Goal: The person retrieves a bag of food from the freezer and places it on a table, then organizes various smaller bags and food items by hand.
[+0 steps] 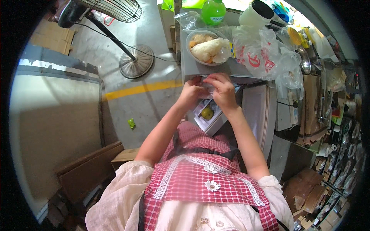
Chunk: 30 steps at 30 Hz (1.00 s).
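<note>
Close together in front of the counter's near edge, my left hand (190,93) and my right hand (224,91) both pinch a small piece of clear plastic film (209,91). The fingers are bent inward, and part of the film is hidden behind them. Below the hands a drawer (212,126) stands pulled out, with a round green fruit (207,113) lying in it on something white. Just beyond my fingers, a white bowl (188,45) rests on the counter. It contains a pale white lump of food (208,48) and some orange pieces.
A green bottle (213,13), a white jar (252,15) and a crumpled plastic bag (259,52) crowd the counter. On the left stands a fan with a round base (136,61); its cord crosses to the counter. A green wrapper (131,123) lies on the floor.
</note>
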### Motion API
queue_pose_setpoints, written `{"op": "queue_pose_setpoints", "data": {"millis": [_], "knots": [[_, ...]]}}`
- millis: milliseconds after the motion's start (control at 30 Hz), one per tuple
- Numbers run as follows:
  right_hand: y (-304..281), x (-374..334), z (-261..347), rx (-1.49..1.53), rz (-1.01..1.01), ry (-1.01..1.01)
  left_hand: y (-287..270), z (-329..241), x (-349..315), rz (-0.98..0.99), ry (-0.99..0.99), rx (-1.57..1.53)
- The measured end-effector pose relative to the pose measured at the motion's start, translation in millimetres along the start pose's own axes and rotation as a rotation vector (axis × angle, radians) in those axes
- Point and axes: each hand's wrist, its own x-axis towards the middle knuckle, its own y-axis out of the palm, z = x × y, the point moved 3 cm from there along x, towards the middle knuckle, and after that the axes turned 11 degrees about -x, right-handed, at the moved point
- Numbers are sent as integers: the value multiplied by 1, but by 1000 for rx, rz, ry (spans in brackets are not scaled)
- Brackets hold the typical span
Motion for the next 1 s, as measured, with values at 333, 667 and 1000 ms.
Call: {"op": "queue_pose_setpoints", "data": {"millis": [333,667,1000], "knots": [[-48,-17,-3,213,9,248,1,-17,-26,-64,-50,143],[-48,-21,-18,350,-2,390,15,-29,-40,17,5,243],[-48,-26,-28,571,-13,532,51,-126,-94,25,-177,273]]}}
